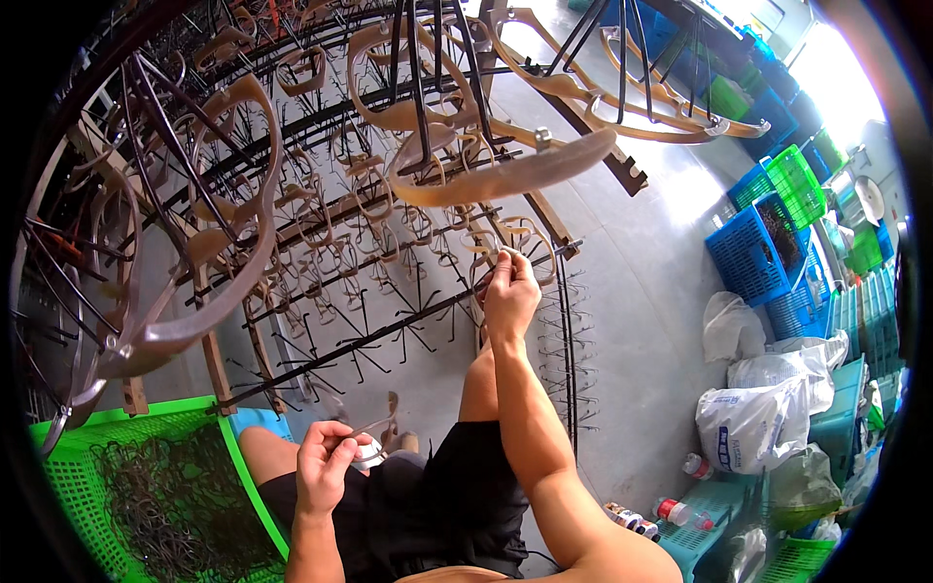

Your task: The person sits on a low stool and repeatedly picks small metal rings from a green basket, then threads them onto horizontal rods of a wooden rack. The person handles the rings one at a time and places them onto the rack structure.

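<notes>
My left hand (326, 466) is closed above my lap, thumb and fingers pinched on a brownish eyeglass frame (391, 416). My right arm stretches forward to the rack. There my right hand (512, 296) pinches the edge of a pale brown translucent eyeglass frame at the rack's lower right end; the fingers partly hide it. Rows of similar eyeglass frames (369, 185) hang from black hooks. Bare branching hooks (408, 335) stick out along the rack's nearest black bar (340, 348). Large eyeglass frames (505, 175) hang close overhead.
A green basket (248, 476) with a dark tangle of thin pieces stands at my left. Blue crates (743, 255), white plastic bags (748, 423) and a bottle (683, 513) lie along the right. Spiky wire hooks (564, 360) line a rod beside my right arm.
</notes>
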A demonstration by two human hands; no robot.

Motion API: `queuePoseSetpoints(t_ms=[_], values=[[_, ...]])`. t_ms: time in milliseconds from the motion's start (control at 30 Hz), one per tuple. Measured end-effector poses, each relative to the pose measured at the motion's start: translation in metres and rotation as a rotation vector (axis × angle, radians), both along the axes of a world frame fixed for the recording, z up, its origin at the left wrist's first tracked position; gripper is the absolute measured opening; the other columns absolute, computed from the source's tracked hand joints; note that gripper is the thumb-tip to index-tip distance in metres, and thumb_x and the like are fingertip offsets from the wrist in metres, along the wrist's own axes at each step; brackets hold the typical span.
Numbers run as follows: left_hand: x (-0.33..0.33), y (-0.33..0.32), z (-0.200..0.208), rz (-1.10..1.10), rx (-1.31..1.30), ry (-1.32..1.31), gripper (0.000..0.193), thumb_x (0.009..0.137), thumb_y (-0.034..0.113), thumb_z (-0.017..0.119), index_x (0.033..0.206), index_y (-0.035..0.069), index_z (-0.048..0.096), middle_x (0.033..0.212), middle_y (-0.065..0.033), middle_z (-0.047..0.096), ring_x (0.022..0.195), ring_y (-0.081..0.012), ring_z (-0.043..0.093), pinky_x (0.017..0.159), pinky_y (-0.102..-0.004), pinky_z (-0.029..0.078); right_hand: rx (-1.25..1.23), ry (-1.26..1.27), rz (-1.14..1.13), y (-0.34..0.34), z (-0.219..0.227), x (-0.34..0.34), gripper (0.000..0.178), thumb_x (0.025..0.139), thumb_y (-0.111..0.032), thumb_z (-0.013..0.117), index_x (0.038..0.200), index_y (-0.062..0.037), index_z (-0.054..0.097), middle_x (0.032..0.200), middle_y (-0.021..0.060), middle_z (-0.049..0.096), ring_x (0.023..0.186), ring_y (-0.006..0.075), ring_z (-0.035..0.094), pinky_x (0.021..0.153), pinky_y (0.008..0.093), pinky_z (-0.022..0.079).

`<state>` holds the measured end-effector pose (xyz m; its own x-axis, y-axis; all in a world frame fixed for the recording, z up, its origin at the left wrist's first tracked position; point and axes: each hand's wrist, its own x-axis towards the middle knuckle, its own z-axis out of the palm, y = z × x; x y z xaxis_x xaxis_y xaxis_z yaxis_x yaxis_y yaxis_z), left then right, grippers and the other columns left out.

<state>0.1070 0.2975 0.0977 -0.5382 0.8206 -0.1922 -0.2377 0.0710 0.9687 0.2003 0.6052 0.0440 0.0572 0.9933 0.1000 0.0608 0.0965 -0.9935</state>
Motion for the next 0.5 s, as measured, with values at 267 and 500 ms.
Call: queuePoseSetpoints(t_ms=[267,500], values=[[0.001,-0.009,-0.001,-0.084,-0.097,0.028,0.025,0.094,0.014,0.050,0.113,-0.002,0.049,0.099,-0.0133,0.066,0.075,-0.0103,0.059,0.064,-0.0238,0.050,-0.256,0.309,0.154,-0.001,0.019,-0.004,0.021,0.093,-0.016,0.051,0.084,-0.0004,0.061,0.053,-0.0005,0.048,0.038,0.0065,0.041,0.035,0.0209,0.031],[0.002,-0.021,-0.021,-0.067,-0.082,-0.095,0.022,0.094,0.016,0.053,0.110,0.001,0.052,0.102,-0.0094,0.066,0.068,-0.0038,0.051,0.058,-0.0164,0.043,-0.212,0.237,0.057,-0.007,0.016,-0.012,0.023,0.094,-0.018,0.051,0.080,-0.0012,0.059,0.052,-0.0019,0.045,0.039,0.0053,0.040,0.034,0.0211,0.032]])
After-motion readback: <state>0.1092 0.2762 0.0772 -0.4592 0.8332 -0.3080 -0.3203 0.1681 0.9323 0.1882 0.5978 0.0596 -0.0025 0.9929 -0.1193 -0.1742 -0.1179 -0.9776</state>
